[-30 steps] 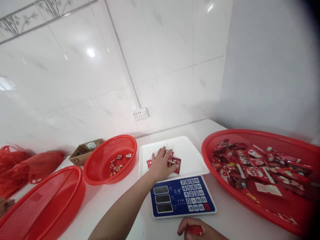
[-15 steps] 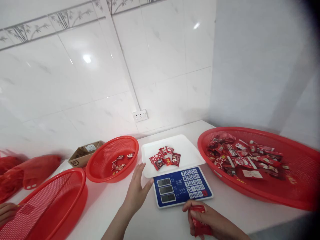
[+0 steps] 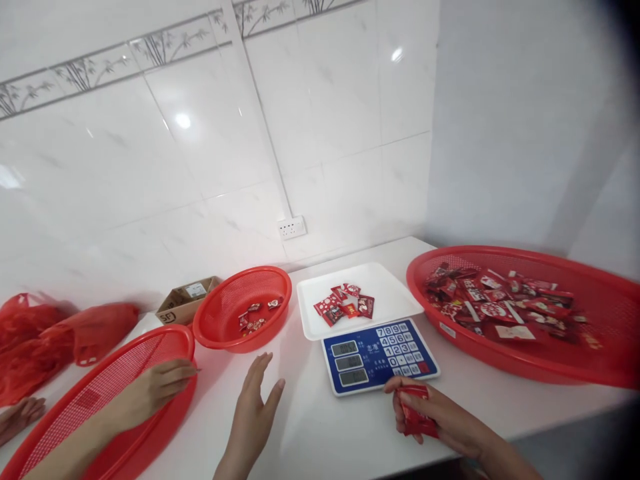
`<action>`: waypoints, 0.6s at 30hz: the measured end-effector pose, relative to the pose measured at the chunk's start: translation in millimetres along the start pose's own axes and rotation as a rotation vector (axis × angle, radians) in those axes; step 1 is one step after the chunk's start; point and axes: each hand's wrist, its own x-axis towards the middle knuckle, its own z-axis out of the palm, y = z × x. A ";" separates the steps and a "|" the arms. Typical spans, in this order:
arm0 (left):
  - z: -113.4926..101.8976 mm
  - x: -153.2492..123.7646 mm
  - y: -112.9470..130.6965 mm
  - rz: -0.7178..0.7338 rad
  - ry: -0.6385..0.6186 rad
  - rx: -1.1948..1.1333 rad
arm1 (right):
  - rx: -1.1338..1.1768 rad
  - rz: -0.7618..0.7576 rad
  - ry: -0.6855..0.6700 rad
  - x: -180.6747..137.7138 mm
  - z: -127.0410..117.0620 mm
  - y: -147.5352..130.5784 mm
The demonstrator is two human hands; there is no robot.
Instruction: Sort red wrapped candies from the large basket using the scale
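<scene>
My left hand [image 3: 254,407] hovers over the white table, fingers spread, with nothing in it. It is left of the digital scale's blue keypad panel [image 3: 373,387]. In my right hand [image 3: 440,410], just in front of the scale, the fingers are wrapped round red candy packets [image 3: 418,415]; how many cannot be made out. On the scale's white tray [image 3: 385,283] lies a small pile of red wrapped candies [image 3: 345,305]. To the right, a large red basket [image 3: 450,331] holds many similar red packets [image 3: 495,310].
A smaller red basket [image 3: 210,337] with a few candies stands left of the scale. Another person's hand [image 3: 170,383] reaches over a large red basket [image 3: 187,340] at front left; a second hand [image 3: 23,417] is at the edge. Behind are a cardboard box [image 3: 175,310] and red mesh bags [image 3: 100,327].
My left hand has drawn back from the scale, towards the left. My right hand keeps its packets. A co-worker's arm has come in over the left basket. The view has shifted slightly left.
</scene>
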 end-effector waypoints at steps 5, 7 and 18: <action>10.6 1.8 3.4 0.006 -0.028 -0.061 | 0.014 -0.005 0.034 -0.2 0.6 0.0; 17.6 2.2 10.7 0.016 -0.057 -0.089 | 0.015 -0.005 0.046 -0.1 0.7 -0.3; 14.2 31.7 -25.4 0.040 0.075 0.276 | 0.004 0.011 0.058 -1.5 2.5 -3.5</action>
